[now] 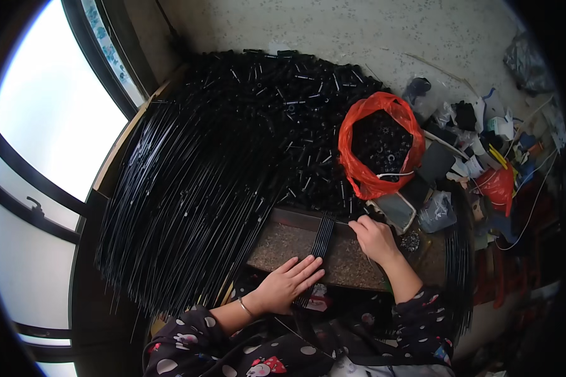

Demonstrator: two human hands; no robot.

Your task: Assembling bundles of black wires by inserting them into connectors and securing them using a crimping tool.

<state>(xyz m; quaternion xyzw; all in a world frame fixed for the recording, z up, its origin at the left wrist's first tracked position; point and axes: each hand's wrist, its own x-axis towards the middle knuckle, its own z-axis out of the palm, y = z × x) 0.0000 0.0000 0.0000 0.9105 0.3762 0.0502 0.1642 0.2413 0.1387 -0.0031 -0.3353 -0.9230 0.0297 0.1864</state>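
Note:
A narrow row of thin black rods (321,237) lies side by side across a brown, worn work board (277,245). Over the near part of this row my left hand (286,284) rests flat, fingers stretched out and touching the rods. My right hand (376,240) is closed in a pinch at the board's far edge, right of the rods' far ends. Something thin seems to run left from its fingertips, too fine to name. A dark raised strip (295,219) borders the far side of the board.
Many long black rods (176,213) fill the left side. Beyond the board lies a heap of short black tubes (258,81). A red plastic bag (351,129) holds small black round parts. Clutter, including a clear bag (438,210), and more rods (459,257) are at right.

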